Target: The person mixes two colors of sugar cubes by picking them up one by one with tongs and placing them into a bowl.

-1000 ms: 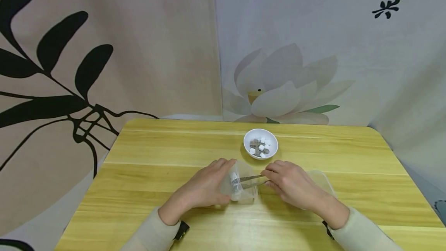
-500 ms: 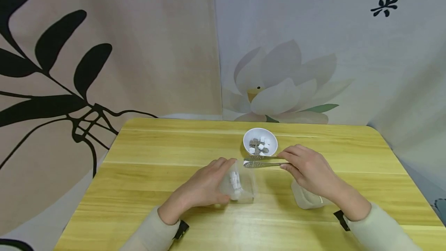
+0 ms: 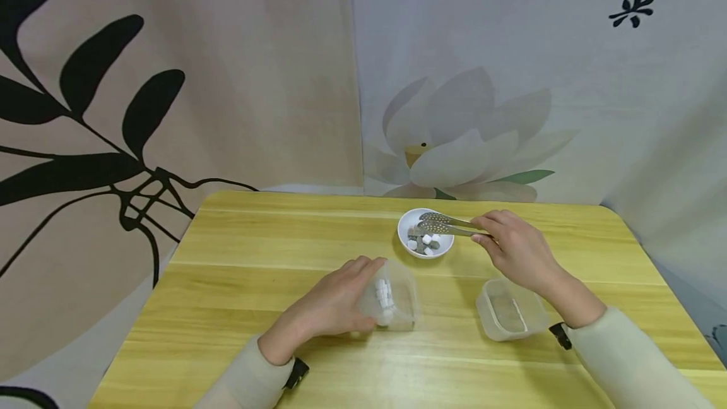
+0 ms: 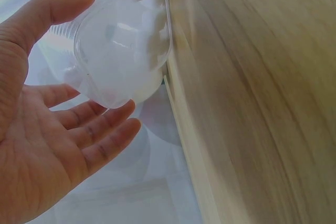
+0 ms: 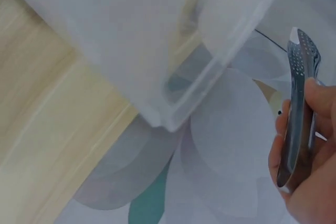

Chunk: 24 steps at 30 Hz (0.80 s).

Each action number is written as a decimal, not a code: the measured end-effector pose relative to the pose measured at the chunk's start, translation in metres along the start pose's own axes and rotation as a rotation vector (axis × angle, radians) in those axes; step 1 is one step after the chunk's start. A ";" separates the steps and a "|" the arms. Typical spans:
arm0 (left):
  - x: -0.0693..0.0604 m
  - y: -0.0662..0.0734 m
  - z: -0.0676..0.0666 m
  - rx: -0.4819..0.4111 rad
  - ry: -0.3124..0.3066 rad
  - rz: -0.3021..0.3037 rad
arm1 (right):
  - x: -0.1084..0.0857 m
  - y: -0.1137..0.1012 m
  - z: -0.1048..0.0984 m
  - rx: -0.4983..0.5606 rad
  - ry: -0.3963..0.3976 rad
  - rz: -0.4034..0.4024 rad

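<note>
My left hand [image 3: 335,302] grips a clear plastic container [image 3: 404,298], tilted on its side, thumb and fingers about its wall. White cubes [image 3: 384,294] lie inside it, blurred through the plastic in the left wrist view. With my right hand [image 3: 519,251] I hold perforated metal tongs [image 3: 454,226], their ends over the white bowl [image 3: 402,242] at the back. Grey and white cubes sit in the bowl, partly covered by the tongs. A small white piece [image 5: 294,35] shows at the tongs' tip in the right wrist view.
A second clear plastic container [image 3: 505,327] stands upright on the wooden table [image 3: 255,257], below my right forearm. Behind the table's far edge hangs a printed curtain [image 3: 284,81] with a flower and dark leaves.
My right hand has drawn the tongs out of the tilted container and carried them up and away to over the bowl. The left hand keeps its hold, nearly still.
</note>
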<state>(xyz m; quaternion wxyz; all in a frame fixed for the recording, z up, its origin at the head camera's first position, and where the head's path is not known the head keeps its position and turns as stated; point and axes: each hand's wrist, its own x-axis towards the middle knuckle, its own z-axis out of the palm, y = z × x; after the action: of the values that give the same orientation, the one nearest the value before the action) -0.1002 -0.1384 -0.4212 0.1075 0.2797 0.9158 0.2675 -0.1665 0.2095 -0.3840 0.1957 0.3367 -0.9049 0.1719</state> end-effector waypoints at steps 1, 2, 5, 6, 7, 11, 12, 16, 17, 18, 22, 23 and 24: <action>0.000 0.000 0.000 -0.001 -0.001 0.000 | 0.000 0.001 0.001 0.002 -0.007 0.014; 0.000 0.000 0.000 -0.001 -0.001 0.001 | 0.000 0.001 0.002 0.004 -0.012 0.029; 0.000 0.000 0.000 -0.001 0.000 0.003 | 0.000 0.003 0.003 0.013 -0.024 0.074; 0.000 0.000 0.000 0.000 0.001 0.003 | 0.000 0.003 0.003 0.015 -0.027 0.085; 0.000 0.000 0.000 0.000 0.001 0.004 | 0.000 0.004 0.003 0.016 -0.027 0.094; 0.000 0.000 0.001 0.001 0.004 0.003 | -0.001 0.005 0.003 0.019 -0.024 0.096; 0.000 0.000 0.001 0.004 0.006 0.003 | -0.001 0.005 0.003 0.019 -0.022 0.091; 0.001 0.000 0.001 0.007 0.009 0.003 | -0.002 0.005 0.002 0.018 -0.015 0.070; 0.001 0.000 0.001 0.006 0.009 0.003 | -0.002 0.005 0.002 0.015 -0.016 0.065; 0.001 0.000 0.001 0.004 0.010 0.003 | -0.003 0.005 0.002 0.013 -0.019 0.062; 0.001 0.000 0.001 -0.004 0.007 0.002 | -0.005 0.003 0.001 0.006 -0.030 0.050; 0.001 0.000 0.000 -0.006 0.006 0.002 | -0.006 0.003 0.000 0.006 -0.031 0.046; 0.001 0.000 0.000 -0.006 0.004 0.001 | -0.007 0.002 0.000 0.007 -0.030 0.039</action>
<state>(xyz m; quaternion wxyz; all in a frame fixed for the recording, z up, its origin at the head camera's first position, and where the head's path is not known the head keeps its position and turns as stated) -0.1010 -0.1375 -0.4216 0.1063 0.2793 0.9150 0.2710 -0.1630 0.2151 -0.3876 0.1773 0.3222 -0.9135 0.1738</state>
